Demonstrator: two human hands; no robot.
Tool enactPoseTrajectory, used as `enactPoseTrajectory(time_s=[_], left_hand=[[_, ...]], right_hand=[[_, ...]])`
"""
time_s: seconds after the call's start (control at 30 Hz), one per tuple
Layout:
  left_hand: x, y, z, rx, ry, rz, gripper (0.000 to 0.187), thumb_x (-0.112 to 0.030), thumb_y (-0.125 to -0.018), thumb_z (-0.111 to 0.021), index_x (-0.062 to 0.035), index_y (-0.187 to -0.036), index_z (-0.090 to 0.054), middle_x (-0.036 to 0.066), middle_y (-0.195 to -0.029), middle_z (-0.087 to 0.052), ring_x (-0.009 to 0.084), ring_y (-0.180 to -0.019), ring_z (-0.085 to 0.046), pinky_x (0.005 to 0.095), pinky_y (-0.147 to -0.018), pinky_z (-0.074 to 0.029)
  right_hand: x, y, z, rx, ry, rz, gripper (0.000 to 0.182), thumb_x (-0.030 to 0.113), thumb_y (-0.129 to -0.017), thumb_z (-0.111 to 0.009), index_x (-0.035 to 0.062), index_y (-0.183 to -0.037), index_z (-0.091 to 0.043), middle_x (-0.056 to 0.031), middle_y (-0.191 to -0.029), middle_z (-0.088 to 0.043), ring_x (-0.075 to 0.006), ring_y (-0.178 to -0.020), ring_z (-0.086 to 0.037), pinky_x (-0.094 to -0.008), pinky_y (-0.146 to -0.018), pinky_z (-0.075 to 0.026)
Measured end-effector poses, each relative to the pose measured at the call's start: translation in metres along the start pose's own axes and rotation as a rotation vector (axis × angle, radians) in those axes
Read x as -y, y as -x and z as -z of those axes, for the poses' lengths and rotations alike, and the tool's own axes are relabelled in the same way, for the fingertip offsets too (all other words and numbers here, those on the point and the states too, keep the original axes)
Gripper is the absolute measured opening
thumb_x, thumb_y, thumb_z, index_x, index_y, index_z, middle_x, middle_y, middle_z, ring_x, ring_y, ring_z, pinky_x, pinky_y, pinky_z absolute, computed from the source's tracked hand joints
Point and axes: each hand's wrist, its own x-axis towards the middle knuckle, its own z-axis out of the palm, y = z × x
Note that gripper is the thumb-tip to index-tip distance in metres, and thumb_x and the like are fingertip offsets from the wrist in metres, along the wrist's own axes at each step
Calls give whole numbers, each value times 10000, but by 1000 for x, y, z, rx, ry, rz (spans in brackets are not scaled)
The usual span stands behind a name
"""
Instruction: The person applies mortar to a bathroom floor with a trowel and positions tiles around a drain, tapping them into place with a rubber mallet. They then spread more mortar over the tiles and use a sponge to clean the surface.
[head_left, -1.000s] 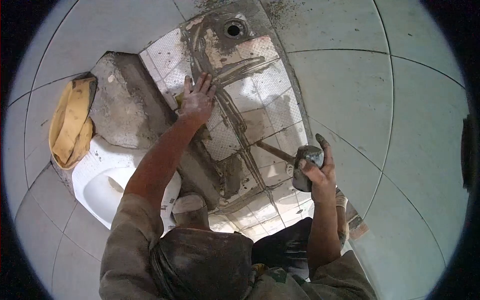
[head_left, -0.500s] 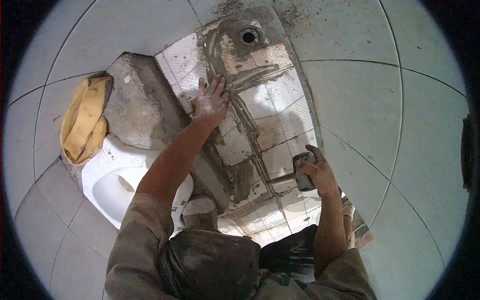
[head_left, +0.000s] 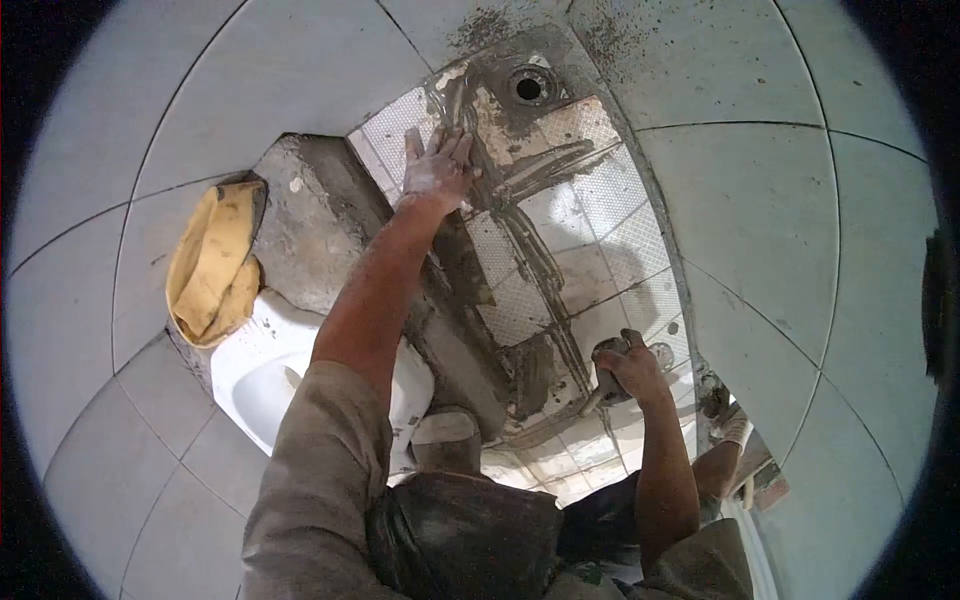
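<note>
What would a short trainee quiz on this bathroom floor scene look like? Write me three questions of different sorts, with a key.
1. True or false: the left hand lies flat, fingers spread, on the mortar-smeared floor tiles.
2. Multiple choice: what does the right hand grip? A) a hammer B) a paint roller C) a drill
3. Fill in: the yellow cloth lies beside the white ____.

Key
1. True.
2. A: the fingers are closed around it, close to the tiles.
3. Squat toilet pan; the cloth sits at its far end, against the rough concrete step. The floor drain is at the far end of the floor.
</note>
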Motion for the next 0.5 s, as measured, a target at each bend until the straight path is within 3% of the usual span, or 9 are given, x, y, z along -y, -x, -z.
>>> enactPoseTrajectory(time_s=[0.1, 0.23, 0.47, 0.5], left_hand=[[12, -21, 4, 12, -3, 107, 640, -505, -971, -374, -227, -1514, -179, -23, -1581, -164, 216, -1459, -127, 579, -1157, -26], [28, -38, 12, -16, 15, 142, 696, -550, -953, -384, -227, -1520, -139, -7, -1583, -155, 238, -1457, -142, 594, -1151, -36], [33, -53, 23, 37, -33, 229, 702, -589, -945, -346, -242, -1520, -140, -53, -1586, -134, 212, -1465, -101, 592, -1151, -22], [34, -50, 23, -6, 8, 208, 693, -573, -949, -350, -214, -1514, -174, -9, -1585, -147, 233, -1462, -118, 597, -1148, -30]], right_hand=[[-9, 3, -3, -41, 77, 56, 862, 398, -735, -700, -94, -1358, -363, -341, -1216, -548, -404, -1204, -525, -403, -1003, -418], [-23, 1, -6, -55, 88, 53, 881, 399, -739, -703, -87, -1376, -335, -338, -1233, -540, -408, -1212, -518, -412, -1001, -421], [-34, -11, 2, 30, -5, -26, 932, 475, -752, -710, -86, -1382, -313, -315, -1283, -516, -380, -1224, -513, -400, -1007, -419], [-52, -30, -2, 46, 91, 79, 939, 486, -749, -718, -87, -1378, -320, -306, -1273, -528, -379, -1217, -519, -395, -1003, -425]])
